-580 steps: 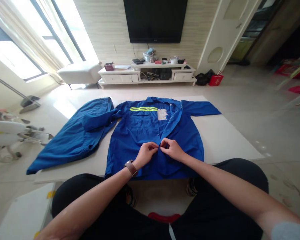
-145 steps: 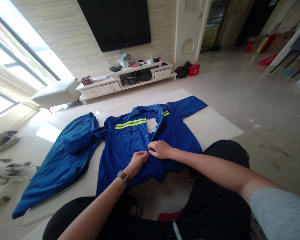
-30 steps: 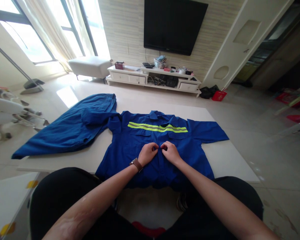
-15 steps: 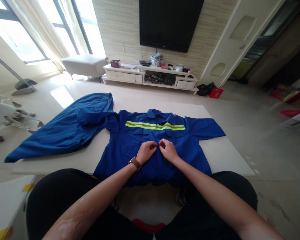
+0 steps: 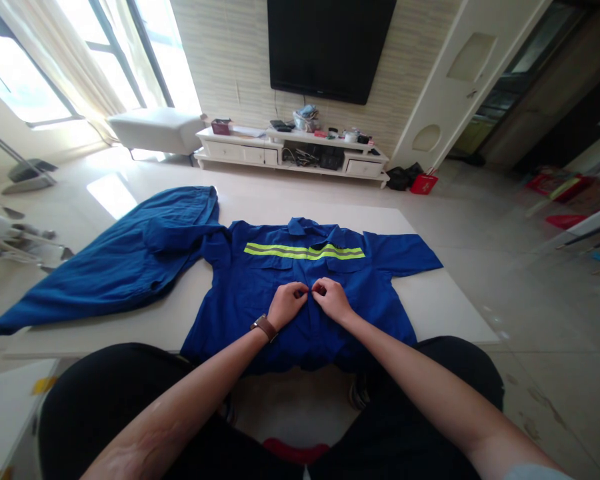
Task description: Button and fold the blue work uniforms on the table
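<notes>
Two bare hands meet at the centre of a dark blue fabric work shirt (image 5: 300,271), which lies spread face up on a flat white table (image 5: 445,310), its hem at the near edge. The left hand (image 5: 287,303), above a brown-strapped wristwatch (image 5: 265,327), and the right hand (image 5: 333,300) each have thumb and fingers curled into a nearly closed pinch, tips touching on the placket and apparently gripping its cloth; whether a button sits between them is too small to tell. The front panel by the right hand, folded open a few seconds ago, now lies across, so the yellow-green reflective stripe (image 5: 275,251) runs over both sides of the chest and the pale inner patch is covered. In my judgement, this brings the two front edges into line for fastening.
</notes>
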Demonstrator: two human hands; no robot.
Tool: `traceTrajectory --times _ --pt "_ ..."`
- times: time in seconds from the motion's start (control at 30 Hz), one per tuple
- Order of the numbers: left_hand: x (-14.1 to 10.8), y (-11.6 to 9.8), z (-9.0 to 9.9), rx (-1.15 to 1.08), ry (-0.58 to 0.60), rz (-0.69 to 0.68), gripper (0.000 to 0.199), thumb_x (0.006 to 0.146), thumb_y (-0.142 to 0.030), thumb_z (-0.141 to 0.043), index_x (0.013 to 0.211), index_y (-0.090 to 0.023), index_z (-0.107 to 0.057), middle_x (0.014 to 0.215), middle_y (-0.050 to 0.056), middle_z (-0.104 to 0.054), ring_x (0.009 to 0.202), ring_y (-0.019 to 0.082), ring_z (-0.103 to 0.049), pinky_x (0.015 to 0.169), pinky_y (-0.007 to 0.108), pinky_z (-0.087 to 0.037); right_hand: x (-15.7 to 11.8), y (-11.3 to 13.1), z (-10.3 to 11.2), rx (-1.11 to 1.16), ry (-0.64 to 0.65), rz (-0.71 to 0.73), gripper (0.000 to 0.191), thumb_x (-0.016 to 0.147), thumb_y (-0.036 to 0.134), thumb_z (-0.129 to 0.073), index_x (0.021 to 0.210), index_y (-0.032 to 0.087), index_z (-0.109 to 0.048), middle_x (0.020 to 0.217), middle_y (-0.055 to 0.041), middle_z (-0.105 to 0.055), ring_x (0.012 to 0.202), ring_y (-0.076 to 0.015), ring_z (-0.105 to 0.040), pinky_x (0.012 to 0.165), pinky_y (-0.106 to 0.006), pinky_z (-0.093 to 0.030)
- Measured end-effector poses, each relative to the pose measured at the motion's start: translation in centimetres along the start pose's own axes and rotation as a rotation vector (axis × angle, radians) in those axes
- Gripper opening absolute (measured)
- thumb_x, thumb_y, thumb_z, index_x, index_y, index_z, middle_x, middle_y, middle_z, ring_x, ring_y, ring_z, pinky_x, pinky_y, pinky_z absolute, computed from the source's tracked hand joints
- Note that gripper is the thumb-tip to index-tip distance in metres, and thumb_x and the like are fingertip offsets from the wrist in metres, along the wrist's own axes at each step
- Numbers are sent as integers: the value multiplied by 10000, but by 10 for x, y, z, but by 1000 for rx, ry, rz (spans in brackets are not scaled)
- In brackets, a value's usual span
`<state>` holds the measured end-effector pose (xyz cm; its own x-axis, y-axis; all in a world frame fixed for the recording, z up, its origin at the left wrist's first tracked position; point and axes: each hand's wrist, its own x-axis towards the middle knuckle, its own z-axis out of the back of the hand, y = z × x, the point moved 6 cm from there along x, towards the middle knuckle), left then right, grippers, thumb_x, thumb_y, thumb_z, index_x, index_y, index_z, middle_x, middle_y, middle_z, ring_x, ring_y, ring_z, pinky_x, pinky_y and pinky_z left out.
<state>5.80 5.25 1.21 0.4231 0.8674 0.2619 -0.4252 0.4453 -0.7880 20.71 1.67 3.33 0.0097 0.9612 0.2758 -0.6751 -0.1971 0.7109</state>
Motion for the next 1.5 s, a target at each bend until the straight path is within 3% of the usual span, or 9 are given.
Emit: traceTrajectory --times 0.3,0.53,0.9,1.23,1.5 --pt "-1 -2 0 -5 1 -11 180 832 -163 -624 928 -182 -776 741 0 -720 638 120 -605 649 228 -430 1 -6 -3 0 17 16 166 786 65 -593 785 206 -681 777 0 -647 731 -158 -595 710 -266 -443" --pt "-1 -2 0 -43 20 12 214 907 -368 -647 875 -197 -771 766 7 -739 660 132 -621 632 233 -423 0 -5 -5 -53 24 16 149 787 57 -608 764 198 -652 770 6 -628 714 -146 -568 681 -250 -411" --pt "2 12 -8 -87 21 18 73 844 -233 -679 905 -201 -705 827 -7 -735 677 125 -628 630 231 -448 -1 -10 -8 -77 58 -76 112 787 89 -632 796 197 -661 815 -3 -666 733 -146 -590 691 -246 -430" --pt "1 10 -7 -93 13 18 196 811 -191 -683 1003 -219 -651 827 -26 -719 653 112 -614 621 221 -453 -1 -12 -10 -189 111 -93 104 918 150 -602 838 202 -643 903 -32 -679 847 -172 -609 760 -268 -409" --pt "2 4 -7 -58 42 -20 104 866 -249 -665 922 -223 -750 808 -11 -742 659 114 -614 636 228 -453 2 -16 -9 -156 80 -144 123 922 145 -580 817 203 -609 878 -35 -666 831 -174 -596 736 -261 -396"
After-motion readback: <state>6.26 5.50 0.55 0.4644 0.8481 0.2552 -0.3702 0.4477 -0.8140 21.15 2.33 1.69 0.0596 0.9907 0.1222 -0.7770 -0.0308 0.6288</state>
